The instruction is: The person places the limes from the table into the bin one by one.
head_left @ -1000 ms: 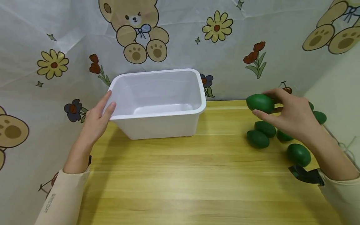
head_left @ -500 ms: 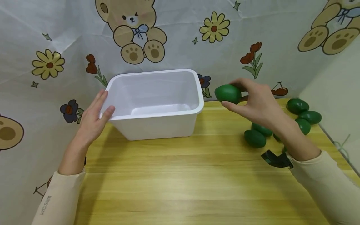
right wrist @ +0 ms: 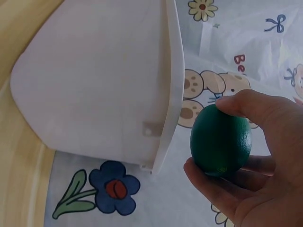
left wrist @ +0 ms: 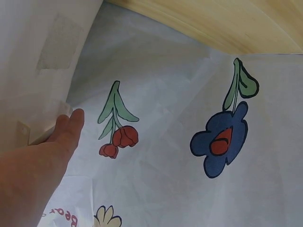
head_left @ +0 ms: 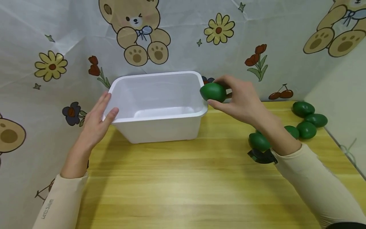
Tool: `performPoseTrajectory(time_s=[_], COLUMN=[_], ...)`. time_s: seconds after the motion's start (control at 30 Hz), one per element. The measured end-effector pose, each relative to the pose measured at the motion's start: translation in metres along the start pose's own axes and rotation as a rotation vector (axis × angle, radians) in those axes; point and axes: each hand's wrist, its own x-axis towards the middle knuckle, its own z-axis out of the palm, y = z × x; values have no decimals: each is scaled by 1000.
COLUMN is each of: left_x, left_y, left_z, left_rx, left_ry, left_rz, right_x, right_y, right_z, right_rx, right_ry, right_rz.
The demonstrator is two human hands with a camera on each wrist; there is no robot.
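Observation:
A white plastic bin [head_left: 163,130] stands against the patterned sheet, its open top facing up. My left hand [head_left: 95,124] holds its left rim, the thumb over the front left corner and the fingers along the outer side. In the left wrist view, those fingers [left wrist: 71,130] lie against the bin's side. Between the thumb and fingers of my right hand [head_left: 241,101] is a smooth, dark green egg-shaped fruit [head_left: 213,92]. It is raised at the bin's right rim. The right wrist view shows the fruit [right wrist: 221,140] beside the rim's edge.
Several more green egg-shaped fruits, among them one fruit [head_left: 303,109] at the back, lie on the right of the wooden table [head_left: 183,178]. My right forearm partly covers this group. Behind the bin hangs a sheet [head_left: 183,41] printed with bears and flowers.
My right hand has carried the green fruit leftward, from above the group to the bin's right rim. The left hand keeps its place on the bin.

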Motion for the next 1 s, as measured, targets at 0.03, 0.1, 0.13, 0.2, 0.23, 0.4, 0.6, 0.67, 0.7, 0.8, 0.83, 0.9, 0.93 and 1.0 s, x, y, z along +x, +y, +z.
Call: performPoseTrajectory(time_s=[0.03,0.1,0.13,0.2,0.23,0.4,0.6,0.67,0.7,0.8,0.83,0.9,0.93,1.0], left_x=[0,0,0,0,0,0,0,0,0,0,0,0,0,0], left_y=[0,0,0,0,1,2,3,3,3,2,2,1,1,1], left_z=[0,-1,-1,-1,-1,-2,1,2,2,2,2,2,1,1], left_rx=[3,8,12,16,15,3,-9,-13,-12,-11,-11,-12,-13,-15], left_ry=[0,-1,-1,-3,-3,0,3,6,9,17,20,23,25,29], left_rz=[1,3,4,5,6,4,12,15,15,14,14,14,15,16], right_x=[2,6,8,11,13,19,21,20,20,19,19,19,19,18], right_y=[-2,-6,-8,-11,-13,-19,-23,-24,-24,-23,-22,-21,-20,-19], right_z=[2,6,8,13,15,28,42,45,46,48,49,50,51,52], right_rx=[-1,5,11,17,21,13,11,14,16,15,15,16,17,14], right_ry=[-3,-15,-22,-33,-37,-68,-135,-159,-172,-198,-202,-199,-196,-188], right_rz=[-8,-20,-23,-35,-39,-73,-71,-64,-62,-72,-79,-94,-99,-111])
